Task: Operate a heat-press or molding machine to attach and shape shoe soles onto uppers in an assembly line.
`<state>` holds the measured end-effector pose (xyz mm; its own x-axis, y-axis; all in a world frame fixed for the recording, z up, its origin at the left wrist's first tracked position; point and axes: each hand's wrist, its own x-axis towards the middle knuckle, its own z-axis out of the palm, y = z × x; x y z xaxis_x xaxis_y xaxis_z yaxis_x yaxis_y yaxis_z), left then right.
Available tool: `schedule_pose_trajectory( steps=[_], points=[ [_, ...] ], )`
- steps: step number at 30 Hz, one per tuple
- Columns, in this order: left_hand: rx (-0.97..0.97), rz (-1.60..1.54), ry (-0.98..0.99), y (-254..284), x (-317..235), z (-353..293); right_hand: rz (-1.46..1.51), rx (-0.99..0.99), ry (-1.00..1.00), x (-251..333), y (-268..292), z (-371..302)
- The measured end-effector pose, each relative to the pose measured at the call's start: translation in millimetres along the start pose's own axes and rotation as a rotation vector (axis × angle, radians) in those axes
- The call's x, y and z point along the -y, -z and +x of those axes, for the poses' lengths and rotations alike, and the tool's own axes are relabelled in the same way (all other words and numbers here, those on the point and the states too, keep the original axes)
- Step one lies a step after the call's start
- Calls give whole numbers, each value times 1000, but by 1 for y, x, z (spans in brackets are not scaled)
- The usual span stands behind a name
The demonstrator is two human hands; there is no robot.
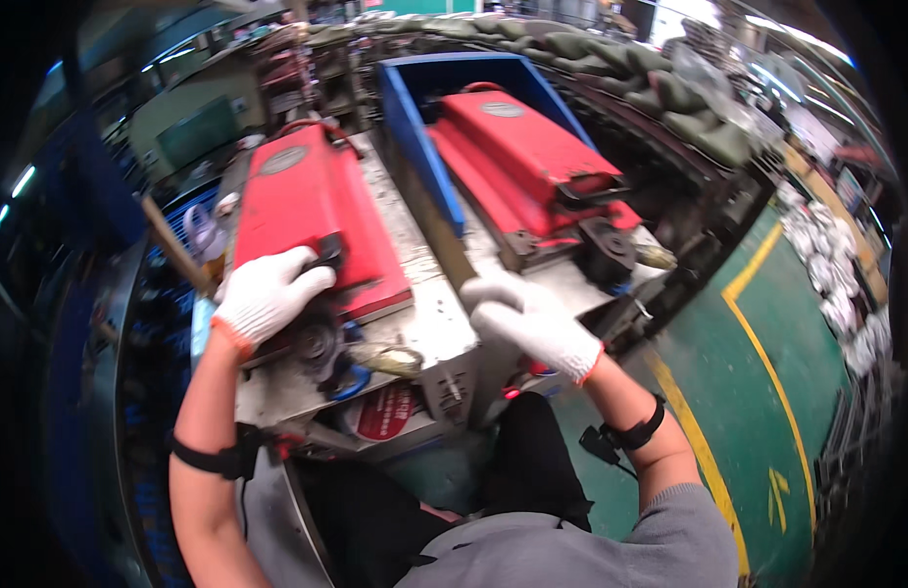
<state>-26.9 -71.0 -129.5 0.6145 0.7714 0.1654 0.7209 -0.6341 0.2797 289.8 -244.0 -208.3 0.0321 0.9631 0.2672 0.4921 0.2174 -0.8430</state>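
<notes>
Resting my left hand [266, 294] on the near end of the red machine housing [312, 211], I have the gloved fingers curled loosely over its dark near edge, bearing on it more than gripping it. My right hand [532, 323] hangs over the pale tabletop [429, 318] to the right, fingers bent and close together; I cannot tell whether it holds anything or just touches the upright divider [444, 230] that runs away from me. That first housing lies lengthwise at my left, its round badge at the far end. A second red housing [517, 147] sits farther off and to the right, inside a blue bin [415, 122]. Below my left hand a dark wheel-like part [317, 345] sticks out, with a yellowish piece [390, 360] lying just beside it on the tabletop's near edge. I judge the main risk to be the housing sliding toward me: my left hand only presses on it, the near edge is close, and a pull with no firm hold could tip it off onto my lap. Gloves dull my feel, so a finger could get pinched between housing and wheel. My right wrist could also catch the divider's corner.
</notes>
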Motion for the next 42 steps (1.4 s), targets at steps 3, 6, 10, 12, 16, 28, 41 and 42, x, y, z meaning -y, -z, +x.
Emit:
schedule_pose_trajectory(
  steps=[3, 6, 10, 12, 16, 28, 41, 42],
  points=[
    [-229, -328, 86, -4, -17, 2, -509, -418, 262, -17, 81, 1],
    [-459, -169, -169, 3, -62, 17, -886, -599, 57, -45, 160, -14],
    [-266, -162, -291, 10, -140, 48, -827, -442, -346, -116, 214, -41],
    [-146, -107, -375, 0, -168, 69, -978, -474, -240, -134, 209, -40],
    [-158, 34, -628, -47, -212, 116, -1098, -530, -324, -126, 207, -36],
    [-355, 160, -751, -120, -248, 156, -693, -178, -371, -6, 104, -107],
    [-590, 231, -489, -17, -259, 198, -1027, -44, -293, -38, 212, 119],
    [-658, 233, -468, -6, -254, 204, -1003, 20, -327, -42, 207, 141]
  ],
)
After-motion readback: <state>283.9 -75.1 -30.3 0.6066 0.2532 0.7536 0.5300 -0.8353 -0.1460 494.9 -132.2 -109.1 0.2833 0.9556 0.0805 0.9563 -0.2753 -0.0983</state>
